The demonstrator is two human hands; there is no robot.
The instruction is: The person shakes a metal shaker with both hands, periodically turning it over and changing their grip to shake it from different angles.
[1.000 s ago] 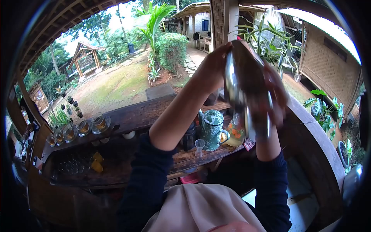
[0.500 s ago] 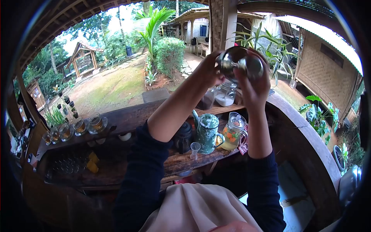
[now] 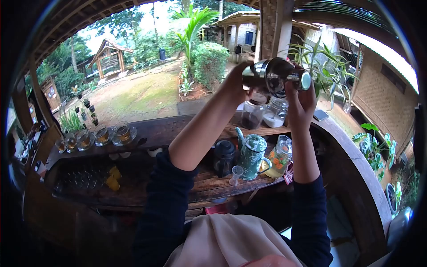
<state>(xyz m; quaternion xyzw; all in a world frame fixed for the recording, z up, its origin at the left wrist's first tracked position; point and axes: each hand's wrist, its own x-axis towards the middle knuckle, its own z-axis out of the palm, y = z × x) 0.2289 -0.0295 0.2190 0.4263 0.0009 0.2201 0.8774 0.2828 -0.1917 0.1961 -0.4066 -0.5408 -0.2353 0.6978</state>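
Note:
Raised in front of me is a shiny metal shaker (image 3: 275,73), tilted nearly sideways, its narrow end to the right. My left hand (image 3: 240,84) is wrapped round its wider left part. Around the narrower right end my right hand (image 3: 302,100) is closed. Below the hands stand a jar with dark contents (image 3: 252,116) and a jar of white grains (image 3: 273,116). Nearer me are a green speckled enamel pot (image 3: 251,155), a glass pitcher with orange flowers (image 3: 278,160), a black lidded container (image 3: 224,156) and a small clear cup (image 3: 236,174).
Several glasses of brown drink on saucers (image 3: 122,132) line the left of the wooden counter (image 3: 169,129). Lower left are upturned glasses and yellow pieces (image 3: 114,178). A phone (image 3: 320,115) lies on the curved right ledge (image 3: 351,151).
The shaker has turned from its end facing me to lying sideways, and both hands have turned with it. The view has shifted, so the counter items appear further right.

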